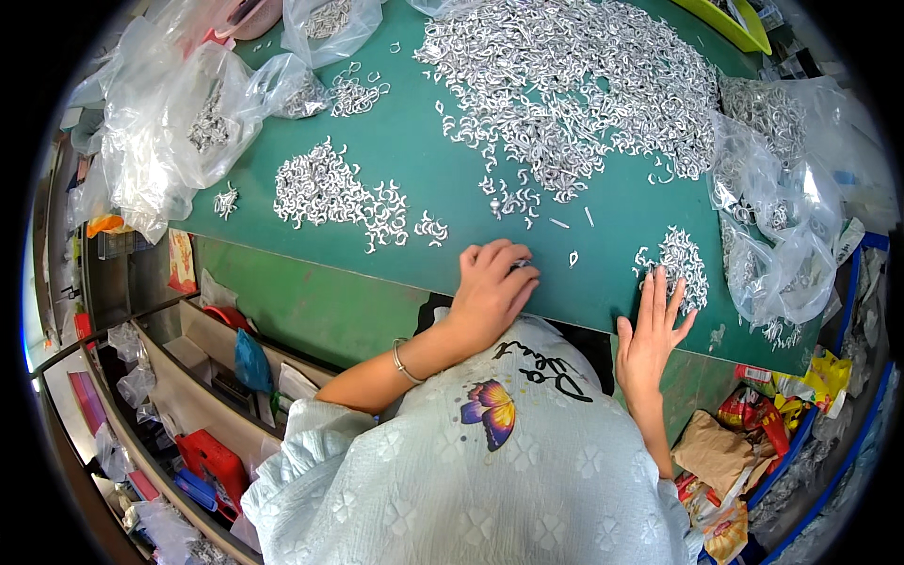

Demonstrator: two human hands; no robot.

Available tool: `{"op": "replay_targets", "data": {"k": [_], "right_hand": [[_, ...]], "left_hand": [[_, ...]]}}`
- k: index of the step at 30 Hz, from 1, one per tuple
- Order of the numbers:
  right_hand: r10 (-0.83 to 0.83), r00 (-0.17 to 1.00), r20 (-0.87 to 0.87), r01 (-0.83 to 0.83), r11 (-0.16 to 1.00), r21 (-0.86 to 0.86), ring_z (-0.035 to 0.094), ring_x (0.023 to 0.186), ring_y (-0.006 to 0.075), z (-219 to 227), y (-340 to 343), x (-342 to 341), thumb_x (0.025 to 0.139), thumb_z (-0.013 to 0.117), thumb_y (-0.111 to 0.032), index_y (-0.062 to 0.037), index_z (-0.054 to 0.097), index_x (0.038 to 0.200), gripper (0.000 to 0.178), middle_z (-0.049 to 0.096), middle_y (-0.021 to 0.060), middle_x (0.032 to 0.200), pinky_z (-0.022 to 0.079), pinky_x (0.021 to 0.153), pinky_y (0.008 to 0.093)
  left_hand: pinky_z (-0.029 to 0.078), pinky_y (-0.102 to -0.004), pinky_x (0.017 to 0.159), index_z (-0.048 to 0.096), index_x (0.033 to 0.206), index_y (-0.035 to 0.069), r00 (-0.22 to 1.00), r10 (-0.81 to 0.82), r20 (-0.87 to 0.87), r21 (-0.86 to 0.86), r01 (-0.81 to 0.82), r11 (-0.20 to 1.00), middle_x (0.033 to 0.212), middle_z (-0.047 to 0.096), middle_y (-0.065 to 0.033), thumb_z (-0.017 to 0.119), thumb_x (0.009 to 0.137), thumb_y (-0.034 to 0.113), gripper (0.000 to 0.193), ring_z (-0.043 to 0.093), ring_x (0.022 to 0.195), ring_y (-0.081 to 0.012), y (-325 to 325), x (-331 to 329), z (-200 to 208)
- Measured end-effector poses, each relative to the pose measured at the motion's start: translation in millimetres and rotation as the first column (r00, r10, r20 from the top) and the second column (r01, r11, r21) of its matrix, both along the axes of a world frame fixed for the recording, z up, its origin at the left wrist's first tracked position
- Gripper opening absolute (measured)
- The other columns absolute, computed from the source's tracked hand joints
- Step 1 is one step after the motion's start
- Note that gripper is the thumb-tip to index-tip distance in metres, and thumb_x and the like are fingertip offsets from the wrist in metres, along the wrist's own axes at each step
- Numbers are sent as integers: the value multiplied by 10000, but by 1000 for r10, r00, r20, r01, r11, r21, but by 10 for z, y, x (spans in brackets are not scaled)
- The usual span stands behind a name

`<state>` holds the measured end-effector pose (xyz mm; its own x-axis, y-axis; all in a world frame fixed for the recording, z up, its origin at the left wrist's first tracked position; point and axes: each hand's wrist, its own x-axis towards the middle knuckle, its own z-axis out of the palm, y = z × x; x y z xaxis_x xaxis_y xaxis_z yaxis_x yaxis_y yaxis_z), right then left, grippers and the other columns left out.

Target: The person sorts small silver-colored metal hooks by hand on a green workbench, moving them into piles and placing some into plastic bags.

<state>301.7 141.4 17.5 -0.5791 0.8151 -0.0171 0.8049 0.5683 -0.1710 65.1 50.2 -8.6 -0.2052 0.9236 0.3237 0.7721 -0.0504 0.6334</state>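
Observation:
My left hand point(492, 290) rests at the near edge of the green table point(414, 169), its fingers curled in. A small dark bit shows by its fingertips, too hidden to name. My right hand point(652, 330) is open, fingers stretched, with the fingertips touching a small pile of silvery curved metal pieces point(685, 268). Between the hands lies a single pointed-oval metal piece point(573, 259). Two thin pale sticks point(589, 217) lie farther back. Left of my left hand spreads a middle-sized heap of curved pieces point(315, 188).
A large heap of similar pieces point(574, 75) covers the back of the table. Clear plastic bags point(179, 122) stand at the left, others point(782, 226) at the right. A yellow-green tray point(730, 24) is at the far right. Open drawers point(202, 363) stand below left.

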Motion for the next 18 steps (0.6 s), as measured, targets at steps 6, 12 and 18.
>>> {"op": "replay_targets", "data": {"k": [6,12,18], "right_hand": [[120,992,39,-116,990,-79,171,1466,378,19,-47,-289,832,670,-280,-24,380,1456,734,280,62,1574,61,1104,681],[199,958,-205,-210,977,-33,313,1394,369,92,8,-489,835,676,-196,-35,488,1364,584,407,145,1460,197,1077,564],[211,878,-429,-179,977,115,538,981,268,-167,99,-761,792,729,-87,-45,650,1068,290,590,73,1053,350,812,399]], "left_hand": [[344,-419,916,661,935,69,977,194,-87,21,-193,981,1077,601,-63,724,763,19,190,541,1065,-278,-111,-305,-8],[334,-417,908,655,941,64,927,340,-159,57,-336,940,1101,584,-65,712,777,23,179,531,1079,-274,-178,-530,-47],[341,-402,934,666,973,79,954,294,-65,37,-292,956,1110,585,-74,732,753,11,239,535,1080,-274,-131,-377,95]]}}
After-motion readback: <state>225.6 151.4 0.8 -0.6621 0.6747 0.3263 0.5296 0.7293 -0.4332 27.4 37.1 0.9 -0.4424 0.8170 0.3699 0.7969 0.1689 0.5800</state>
